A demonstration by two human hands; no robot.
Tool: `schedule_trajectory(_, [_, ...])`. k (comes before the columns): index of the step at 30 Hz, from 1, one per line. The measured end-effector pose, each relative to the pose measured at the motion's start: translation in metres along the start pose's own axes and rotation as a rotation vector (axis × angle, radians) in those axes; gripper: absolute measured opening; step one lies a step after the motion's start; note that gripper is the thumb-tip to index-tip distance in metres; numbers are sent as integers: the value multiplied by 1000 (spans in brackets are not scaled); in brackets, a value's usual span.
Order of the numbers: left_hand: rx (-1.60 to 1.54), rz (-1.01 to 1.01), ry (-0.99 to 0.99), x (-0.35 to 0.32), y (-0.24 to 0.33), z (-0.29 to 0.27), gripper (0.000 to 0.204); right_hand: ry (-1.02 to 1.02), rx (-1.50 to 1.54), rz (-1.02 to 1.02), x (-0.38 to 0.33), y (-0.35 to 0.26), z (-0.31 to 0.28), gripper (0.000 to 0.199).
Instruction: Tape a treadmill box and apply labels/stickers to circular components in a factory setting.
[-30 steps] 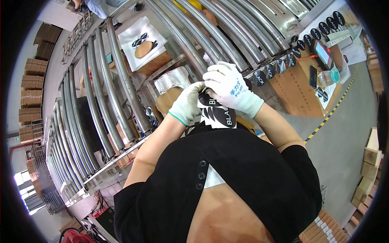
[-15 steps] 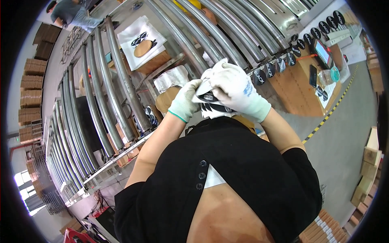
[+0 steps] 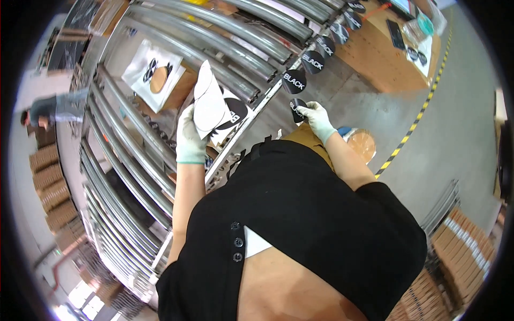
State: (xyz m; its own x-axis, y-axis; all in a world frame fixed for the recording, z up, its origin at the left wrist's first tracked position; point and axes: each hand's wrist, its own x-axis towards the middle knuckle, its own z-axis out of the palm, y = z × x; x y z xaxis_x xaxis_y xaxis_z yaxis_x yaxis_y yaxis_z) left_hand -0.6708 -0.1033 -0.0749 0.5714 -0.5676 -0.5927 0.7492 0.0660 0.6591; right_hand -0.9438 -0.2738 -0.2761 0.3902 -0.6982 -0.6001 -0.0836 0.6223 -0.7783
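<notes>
While the left hand [image 3: 191, 140] kept its fingers clamped on a white sheet [image 3: 208, 107] raised over the steel rollers [image 3: 214, 32], the right hand [image 3: 317, 119] pinched a round black sticker [image 3: 297, 108] just left of its fingertips, at the rail's edge.

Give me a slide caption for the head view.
Gloved left hand holds a white sheet; right hand touches a black round sticker.

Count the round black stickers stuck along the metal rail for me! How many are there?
6: five in a row up the rail, one at the right hand's fingers. More may hide past the top edge.
</notes>
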Motion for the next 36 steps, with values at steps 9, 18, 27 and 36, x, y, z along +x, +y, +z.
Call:
schedule_trajectory(9, [468,43,-90,-2,9,32,36,320,68,35,73,54,7,54])
schedule_trajectory(18, [680,124,-205,6,4,94,31,250,50,104,60,32,29,79])
schedule_trajectory(27, [594,143,-210,12,1,90,33,6,-8,108,68,13,48,97])
schedule_trajectory(36, [507,331,-241,-7,-14,129,42,-282,-77,188,-24,-57,9,31])
